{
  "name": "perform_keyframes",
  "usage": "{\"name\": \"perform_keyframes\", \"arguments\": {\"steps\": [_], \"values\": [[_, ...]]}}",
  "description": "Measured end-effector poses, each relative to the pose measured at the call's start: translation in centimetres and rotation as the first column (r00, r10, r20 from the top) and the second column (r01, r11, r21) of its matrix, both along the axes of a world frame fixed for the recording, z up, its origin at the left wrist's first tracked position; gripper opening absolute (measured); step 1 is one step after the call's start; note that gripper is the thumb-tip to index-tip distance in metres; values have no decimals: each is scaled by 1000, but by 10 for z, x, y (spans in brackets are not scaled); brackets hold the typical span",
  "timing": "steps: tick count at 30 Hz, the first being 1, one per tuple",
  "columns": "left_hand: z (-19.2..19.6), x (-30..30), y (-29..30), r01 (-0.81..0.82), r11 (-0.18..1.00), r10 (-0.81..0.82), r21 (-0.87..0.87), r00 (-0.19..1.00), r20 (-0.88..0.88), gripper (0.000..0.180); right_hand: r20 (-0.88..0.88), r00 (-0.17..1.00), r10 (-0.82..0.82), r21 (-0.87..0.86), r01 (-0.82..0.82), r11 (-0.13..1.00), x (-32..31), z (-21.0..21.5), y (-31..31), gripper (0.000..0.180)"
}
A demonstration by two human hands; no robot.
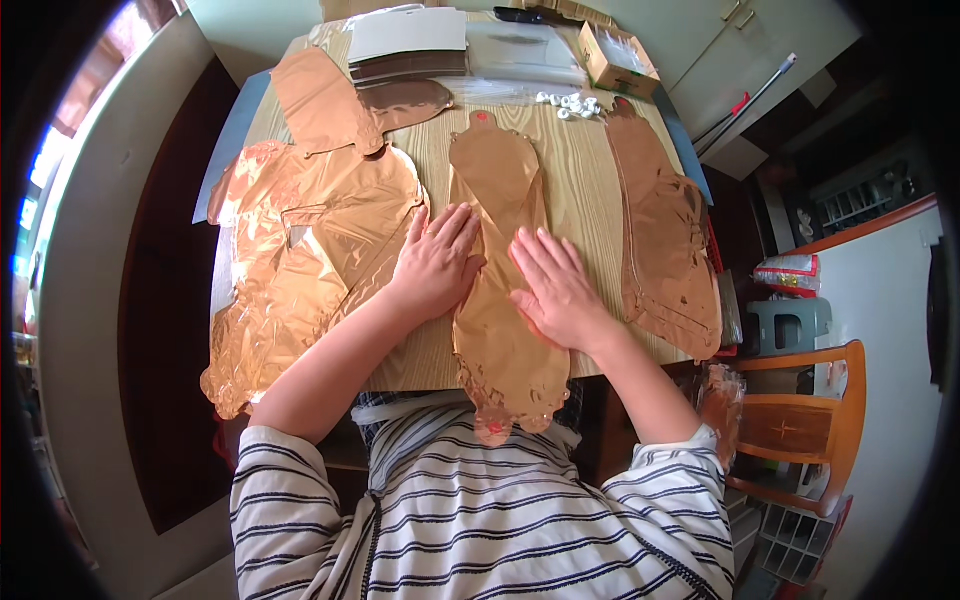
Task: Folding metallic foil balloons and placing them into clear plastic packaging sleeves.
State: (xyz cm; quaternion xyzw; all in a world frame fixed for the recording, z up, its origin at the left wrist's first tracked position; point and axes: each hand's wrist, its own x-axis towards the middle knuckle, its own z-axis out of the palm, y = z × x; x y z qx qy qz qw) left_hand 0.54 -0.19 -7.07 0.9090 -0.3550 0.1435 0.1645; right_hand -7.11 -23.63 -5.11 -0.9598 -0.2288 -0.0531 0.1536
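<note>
A flat, uninflated copper-coloured foil balloon (497, 165) lies lengthwise in front of me, its lower end hanging past the table's near edge. A small red spot shows at each of its ends. My left hand (437, 260) rests flat at its left edge, fingers stretched out. On its right side my right hand (562, 290) presses down, fingers straight and thumb apart. Neither hand grips anything. To the left spreads a crinkled heap of copper foil balloons (300, 240), with another foil piece (318, 95) above it. More flat foil balloons (655, 220) lie to the right.
Along the far side of the wooden table (585, 215) stand a stack of white-topped sheets (408, 32), clear plastic bags (525, 50) and an open cardboard box (618, 58). Several small white rolls (570, 105) sit before them. A wooden chair (790, 425) and grey stool (790, 325) are right.
</note>
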Motion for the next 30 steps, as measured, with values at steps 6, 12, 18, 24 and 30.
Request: {"name": "perform_keyframes", "arguments": {"steps": [6,12,18,24,30], "values": [[3,-2,4,31,998,-29,47,999,-33,68,-90,996,-19,-108,9,994,-4,-4,-2,76],[2,-3,13,92,985,-87,143,995,-39,84,-84,996,-17,-128,6,992,-5,-8,-3,78],[4,-2,15,126,973,-122,194,992,-33,92,-139,990,-13,-107,-2,994,-4,0,-3,79],[2,-2,15,126,969,-126,214,992,-14,94,-270,963,-14,38,25,999,5,19,-6,79],[6,-2,15,141,970,-144,199,990,-1,93,-161,987,-13,-79,0,997,7,7,-5,76]]}}
